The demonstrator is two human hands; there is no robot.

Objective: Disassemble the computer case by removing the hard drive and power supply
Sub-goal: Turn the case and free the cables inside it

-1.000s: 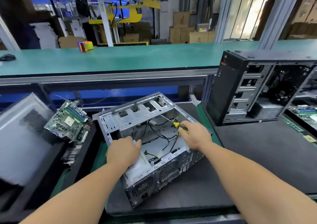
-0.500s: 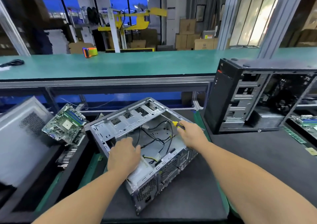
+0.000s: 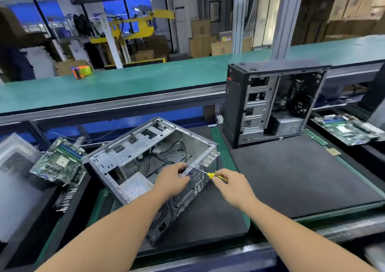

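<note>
An open grey computer case (image 3: 133, 146) lies on its side on a black mat, its rear panel toward me. The silver power supply (image 3: 134, 187) sits in its near left corner, and loose black cables (image 3: 166, 152) run across the case floor. My left hand (image 3: 171, 181) grips the top edge of the rear panel. My right hand (image 3: 232, 185) holds a yellow-handled screwdriver (image 3: 208, 174), whose shaft points left to the rear panel beside my left fingers. No hard drive can be made out.
A second black case (image 3: 268, 105) stands open at the right rear on a black mat (image 3: 291, 178). Green motherboards lie at the left (image 3: 57, 160) and far right (image 3: 350, 128). A grey side panel (image 3: 14, 178) leans at the far left. The green bench shelf (image 3: 145, 77) runs behind.
The case has swung round, bringing its rear panel toward me. My left hand moved from the power supply to the rear panel edge; my right hand drew the screwdriver out to the case's rear.
</note>
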